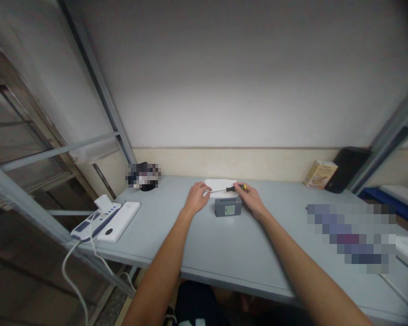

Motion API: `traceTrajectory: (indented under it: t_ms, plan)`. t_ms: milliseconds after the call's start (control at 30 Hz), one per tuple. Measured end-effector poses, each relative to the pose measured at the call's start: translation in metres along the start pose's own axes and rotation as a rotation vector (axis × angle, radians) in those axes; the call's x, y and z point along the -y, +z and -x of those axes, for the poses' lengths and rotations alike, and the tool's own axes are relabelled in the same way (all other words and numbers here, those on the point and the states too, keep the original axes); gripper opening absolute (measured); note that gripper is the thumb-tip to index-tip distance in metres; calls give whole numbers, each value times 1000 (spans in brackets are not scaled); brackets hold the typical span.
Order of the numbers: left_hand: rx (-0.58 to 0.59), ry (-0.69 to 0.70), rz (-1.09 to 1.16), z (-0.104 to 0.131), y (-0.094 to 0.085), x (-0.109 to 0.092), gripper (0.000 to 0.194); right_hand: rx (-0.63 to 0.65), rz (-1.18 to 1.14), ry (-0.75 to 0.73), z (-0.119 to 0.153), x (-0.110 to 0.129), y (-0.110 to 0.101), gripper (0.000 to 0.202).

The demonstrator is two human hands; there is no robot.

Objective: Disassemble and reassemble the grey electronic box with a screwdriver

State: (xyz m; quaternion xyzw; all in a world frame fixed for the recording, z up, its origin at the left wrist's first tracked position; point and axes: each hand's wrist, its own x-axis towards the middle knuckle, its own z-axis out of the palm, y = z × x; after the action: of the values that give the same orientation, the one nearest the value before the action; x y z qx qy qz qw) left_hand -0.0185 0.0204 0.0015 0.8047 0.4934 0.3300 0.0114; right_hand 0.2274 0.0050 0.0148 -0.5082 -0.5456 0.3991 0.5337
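A screwdriver [230, 189] with a black and yellow handle lies level above a white sheet [221, 183], its thin shaft pointing left. My right hand [250, 198] is closed round its handle. At the shaft's tip is my left hand [198, 196], its fingers curled together; whatever they pinch is too small to make out. Between my hands, nearer to me than the sheet, a dark grey box [228, 207] stands on the grey table [238, 253]. It has vent slots along its top and a pale green label on its front.
A power strip [95, 222] and a white flat device [119, 222] lie at the left edge, with cables hanging down. A yellow box [320, 174] and a black case [348, 170] stand back right. Blurred items lie on both sides.
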Motion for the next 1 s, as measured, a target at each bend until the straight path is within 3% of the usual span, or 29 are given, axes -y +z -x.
traceTrajectory:
  t_ms: [200,1000]
  plan:
    - [-8,-12,33,-1,0,-3,15,-32,-40,66,-3,-1,-2,59]
    - [-19,47,232,-5,0,-4,20,-52,-95,8,-2,6,-4,58]
